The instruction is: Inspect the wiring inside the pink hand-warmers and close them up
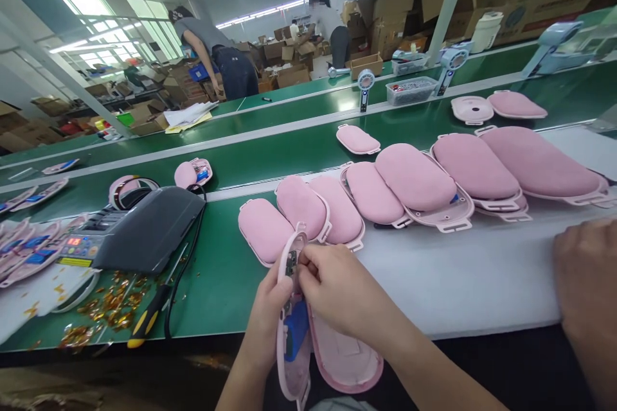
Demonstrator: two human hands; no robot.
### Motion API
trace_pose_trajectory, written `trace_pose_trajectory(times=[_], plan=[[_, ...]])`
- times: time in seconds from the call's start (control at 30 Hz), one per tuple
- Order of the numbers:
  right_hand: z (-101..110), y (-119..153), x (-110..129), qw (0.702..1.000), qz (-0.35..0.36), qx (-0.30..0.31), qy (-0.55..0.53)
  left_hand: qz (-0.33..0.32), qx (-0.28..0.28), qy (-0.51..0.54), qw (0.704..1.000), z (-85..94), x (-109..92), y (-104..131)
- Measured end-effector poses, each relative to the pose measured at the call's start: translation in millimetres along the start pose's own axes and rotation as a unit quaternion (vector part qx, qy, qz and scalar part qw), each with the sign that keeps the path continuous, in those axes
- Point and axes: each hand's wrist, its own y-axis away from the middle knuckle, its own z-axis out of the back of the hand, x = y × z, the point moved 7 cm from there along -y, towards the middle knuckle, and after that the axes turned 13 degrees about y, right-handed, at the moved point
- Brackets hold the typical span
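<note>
My left hand (270,302) is closed around one half of an opened pink plastic shell (286,376), tilted on edge near the bench's front. Inside that half sit a small circuit board (290,263) and a blue battery pack (295,331). The other half, a pale pink cover (347,359), hangs open beside it, below my right wrist. My right hand (332,276) pinches at the shell's upper end by the board; what its fingertips hold is hidden. Just beyond lie several padded pink shells, the nearest one (265,231) close to my fingers.
At left stand a grey tape dispenser (149,231), a yellow-black screwdriver (149,318) and amber tape scraps (116,305). More pink shells (486,167) lie rightward on white foam (434,295). A co-worker's hand (588,270) is at the right edge. Handheld fans (365,87) stand behind.
</note>
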Motion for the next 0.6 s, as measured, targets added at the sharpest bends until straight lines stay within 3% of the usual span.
trace_pose_trajectory(times=[0.07,0.13,0.2,0.3,0.47,0.53,0.6], plan=[[-1,-1,4,0.999,-0.01,0.008,0.034,0.006,-0.001,0.025,1.0,-0.5,0,1],[-1,2,3,0.998,-0.011,-0.025,0.052,0.039,-0.006,0.071,0.997,-0.3,3,4],[1,14,-7,0.992,-0.021,-0.111,0.057,0.093,-0.013,0.122,0.988,0.8,8,8],[-4,45,-43,0.968,-0.078,-0.227,0.078,0.146,-0.014,0.162,0.976,5.0,11,10],[-34,73,-84,0.98,-0.137,-0.141,-0.017,0.158,-0.016,0.177,0.971,18.9,11,5],[-30,76,-78,0.979,-0.141,-0.137,-0.052,0.159,-0.006,0.192,0.969,20.9,13,2],[-14,80,-61,0.973,-0.135,-0.183,-0.026,0.165,0.016,0.218,0.962,19.2,16,1]])
